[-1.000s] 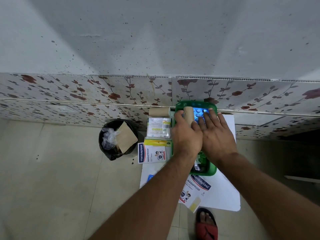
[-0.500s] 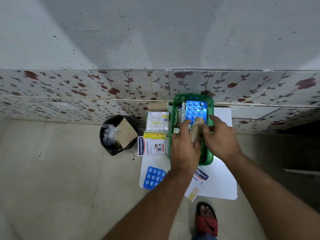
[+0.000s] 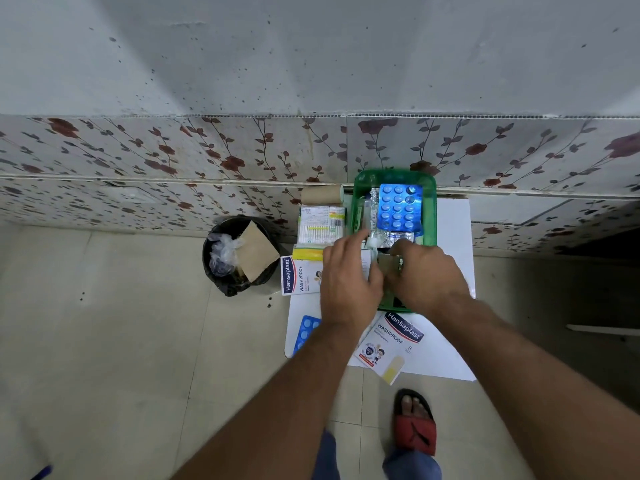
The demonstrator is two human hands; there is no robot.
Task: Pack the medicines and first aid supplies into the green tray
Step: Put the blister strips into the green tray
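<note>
- Two bare hands meet over the near half of the rectangular green plastic tray (image 3: 431, 206): the left hand (image 3: 349, 275) and right hand (image 3: 426, 275) pinch a tan bandage roll (image 3: 388, 265) between them.
- Tray's far half: blue tablet blister pack (image 3: 399, 206) atop silver foil strips (image 3: 373, 209).
- Round black bin (image 3: 228, 284): crumpled clear plastic (image 3: 223, 249), brown cardboard piece (image 3: 258, 252).

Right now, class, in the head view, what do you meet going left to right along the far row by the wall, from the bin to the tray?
Black bin lined with plastic and holding a cardboard scrap → brown bandage roll → green plastic tray → blue blister pack of tablets inside the tray.
</note>
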